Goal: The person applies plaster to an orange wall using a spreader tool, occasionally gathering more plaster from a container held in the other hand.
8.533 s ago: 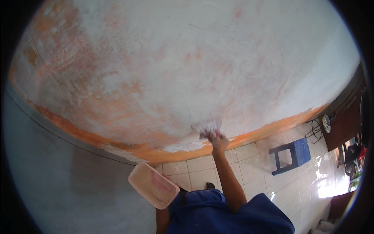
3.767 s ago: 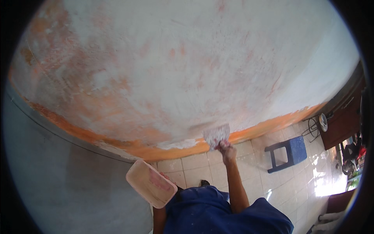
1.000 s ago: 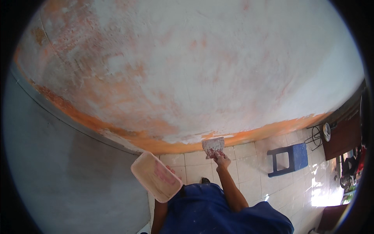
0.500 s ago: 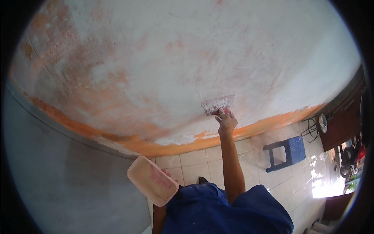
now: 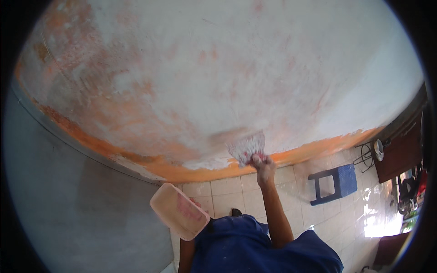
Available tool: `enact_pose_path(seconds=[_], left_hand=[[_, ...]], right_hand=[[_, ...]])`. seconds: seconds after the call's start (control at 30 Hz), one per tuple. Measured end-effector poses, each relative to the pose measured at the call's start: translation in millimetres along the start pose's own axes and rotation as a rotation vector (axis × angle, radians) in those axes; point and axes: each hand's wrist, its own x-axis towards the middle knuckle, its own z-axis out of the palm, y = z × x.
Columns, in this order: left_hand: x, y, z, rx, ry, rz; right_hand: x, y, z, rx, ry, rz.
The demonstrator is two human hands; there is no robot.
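Observation:
My right hand (image 5: 265,167) is closed around the handle of a wide putty knife (image 5: 248,148), its blade smeared white with reddish patches. The blade is in front of the lower part of the wall (image 5: 191,100); whether it touches the surface I cannot tell. White filler covers much of this wall, with orange and reddish paint showing through at the left and along the bottom. Low on the left, my left hand (image 5: 199,205) grips a shallow pale pink plastic tub (image 5: 175,214) by its side. Most of that hand is hidden behind the tub, which has a pinkish smear inside.
A blue plastic stool (image 5: 336,183) stands on the tiled floor (image 5: 227,186) at right. Beyond it are a wire stand (image 5: 364,157) and a brown wooden piece of furniture (image 5: 400,150). A grey wall (image 5: 91,195) meets the filled wall at left.
My right hand has drawn the putty knife down and away from its higher place on the wall, tilting the blade. My left hand and the tub stay nearly still.

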Motion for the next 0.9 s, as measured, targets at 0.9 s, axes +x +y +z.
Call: enact_pose_path(seconds=[0.9], left_hand=[[16,-13,29,-0.061,0.146,-0.039]], right_hand=[[0,-80,139,0.125,-0.202,-0.159]])
